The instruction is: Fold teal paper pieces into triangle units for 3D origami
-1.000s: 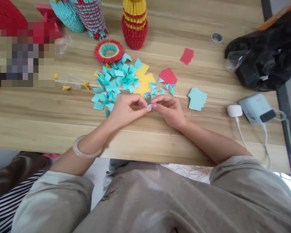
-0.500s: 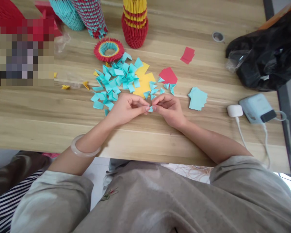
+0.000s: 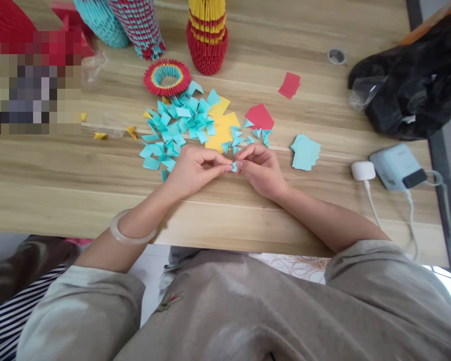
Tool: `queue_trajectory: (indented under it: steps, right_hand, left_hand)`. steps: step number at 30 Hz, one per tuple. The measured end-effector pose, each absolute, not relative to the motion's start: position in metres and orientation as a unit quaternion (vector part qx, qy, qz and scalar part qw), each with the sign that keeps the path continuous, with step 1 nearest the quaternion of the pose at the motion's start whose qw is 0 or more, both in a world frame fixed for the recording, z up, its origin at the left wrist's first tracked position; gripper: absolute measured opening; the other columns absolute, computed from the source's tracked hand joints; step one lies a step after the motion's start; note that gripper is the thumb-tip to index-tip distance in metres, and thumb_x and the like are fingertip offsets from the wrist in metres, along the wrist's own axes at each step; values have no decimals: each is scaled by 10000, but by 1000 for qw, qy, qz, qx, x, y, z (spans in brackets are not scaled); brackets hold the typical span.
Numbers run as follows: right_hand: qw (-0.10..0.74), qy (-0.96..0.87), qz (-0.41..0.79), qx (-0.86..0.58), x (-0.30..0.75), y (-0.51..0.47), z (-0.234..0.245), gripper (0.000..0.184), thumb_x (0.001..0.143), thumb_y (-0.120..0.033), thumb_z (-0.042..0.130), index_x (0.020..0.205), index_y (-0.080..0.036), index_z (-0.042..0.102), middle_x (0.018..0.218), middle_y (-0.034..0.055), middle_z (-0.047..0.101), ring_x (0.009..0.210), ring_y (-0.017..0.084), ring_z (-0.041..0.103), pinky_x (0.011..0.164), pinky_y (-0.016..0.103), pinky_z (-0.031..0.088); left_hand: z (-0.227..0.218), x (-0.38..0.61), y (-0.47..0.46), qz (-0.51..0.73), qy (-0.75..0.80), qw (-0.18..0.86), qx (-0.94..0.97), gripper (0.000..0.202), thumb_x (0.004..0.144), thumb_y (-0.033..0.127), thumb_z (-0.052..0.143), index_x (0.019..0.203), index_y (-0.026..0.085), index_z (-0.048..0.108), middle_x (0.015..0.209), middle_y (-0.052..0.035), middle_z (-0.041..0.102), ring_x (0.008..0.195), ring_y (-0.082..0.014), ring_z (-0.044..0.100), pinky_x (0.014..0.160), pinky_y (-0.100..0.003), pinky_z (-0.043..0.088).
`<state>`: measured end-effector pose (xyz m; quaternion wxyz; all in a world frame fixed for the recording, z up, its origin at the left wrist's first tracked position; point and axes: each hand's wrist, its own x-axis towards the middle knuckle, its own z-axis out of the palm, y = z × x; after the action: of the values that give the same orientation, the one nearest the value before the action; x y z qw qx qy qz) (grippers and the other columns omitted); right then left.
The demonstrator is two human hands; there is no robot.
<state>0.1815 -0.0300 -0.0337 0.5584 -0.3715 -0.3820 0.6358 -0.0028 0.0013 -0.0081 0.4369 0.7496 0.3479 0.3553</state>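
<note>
Between my fingertips is a small folded piece of turquoise paper (image 3: 234,167). My left hand (image 3: 197,169) pinches it from the left, thumb against forefinger. From the other side my right hand (image 3: 262,169) is closed on it, and the fingers hide much of the paper. Just beyond my hands lie several small turquoise folded triangles (image 3: 236,142). A heap of creased turquoise paper pieces (image 3: 176,120) spreads past my left hand. Yellow paper sheets (image 3: 224,131) lie beside the heap, and red sheets (image 3: 261,118) are to their right. A turquoise paper stack (image 3: 305,153) sits right of my right hand.
Behind the heap stand a red, yellow and turquoise paper ring (image 3: 167,77) and a red-and-yellow folded-paper vase (image 3: 207,42). At right are a black plastic bag (image 3: 409,85), a light-blue device (image 3: 396,166) and a white earphone case (image 3: 363,171) with cables. Another person's striped clothing shows lower left.
My hands stay in nearly the same place, with small finger movements around the turquoise paper, which is turned slightly. The whole view has shifted a little.
</note>
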Motion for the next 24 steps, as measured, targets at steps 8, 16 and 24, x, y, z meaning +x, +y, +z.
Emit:
queue_trajectory:
  steps: [8, 16, 24]
  right_hand:
    - [530, -354, 675, -371, 184, -29, -34, 220, 635, -272, 848, 723, -198, 659, 642, -47, 647, 560, 78, 592, 577, 235, 494]
    - [527, -339, 685, -372, 185, -27, -33, 231, 621, -278, 868, 718, -203, 672, 616, -51, 638, 585, 82, 595, 601, 233, 508]
    - [533, -322, 689, -371, 185, -27, -31, 225, 607, -256, 874, 709, -197, 682, 628, -50, 662, 570, 76, 601, 608, 232, 505]
  left_hand:
    - [-7, -8, 10, 362, 190, 249, 878, 115, 914, 216, 652, 859, 211, 753, 897, -17, 783, 785, -127, 730, 707, -217, 559]
    - [-10, -9, 17, 355, 109, 71, 926, 218, 996, 201, 487, 922, 210, 692, 904, -42, 738, 812, -134, 683, 727, -268, 581]
    - [-16, -9, 12, 354, 156, 136, 912, 217, 989, 242, 505, 907, 222, 704, 940, -29, 735, 884, -150, 686, 804, -294, 545]
